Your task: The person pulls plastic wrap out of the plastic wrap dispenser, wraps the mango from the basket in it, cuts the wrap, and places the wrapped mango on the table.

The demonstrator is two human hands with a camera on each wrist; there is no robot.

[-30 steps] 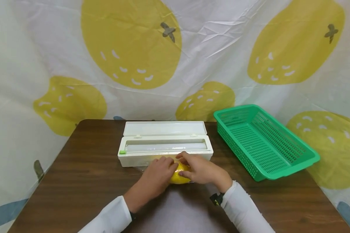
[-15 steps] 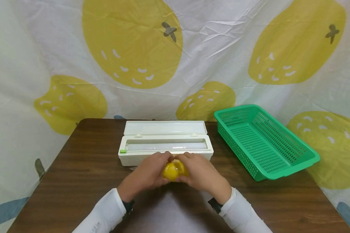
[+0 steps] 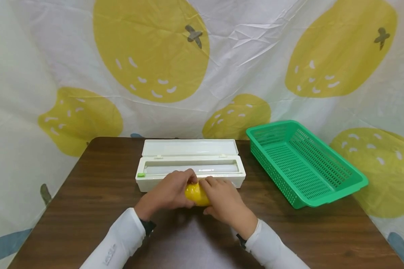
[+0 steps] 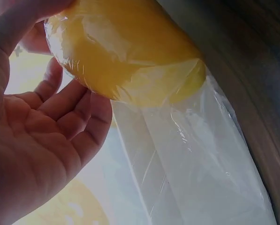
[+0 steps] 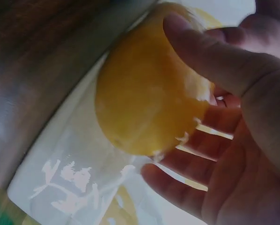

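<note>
A yellow lemon, glossy with clear plastic wrap, is between both hands just in front of a white wrap dispenser. My left hand grips its left side, thumb and fingers bent about it. On the other side my right hand holds it, fingers curved round the far side and thumb across the near side in the right wrist view. From the lemon, a sheet of clear plastic wrap stretches toward the dispenser in the left wrist view. The lemon's underside is hidden.
The dispenser's lid stands raised behind a white roll, with a green slider at its left end. A green basket is at the right on the brown table. A fruit-patterned cloth hangs behind.
The lemon has shifted slightly left, and both hands have changed their hold on it. The left hand has turned from lying over it to gripping its side. Dispenser and basket have stayed put.
</note>
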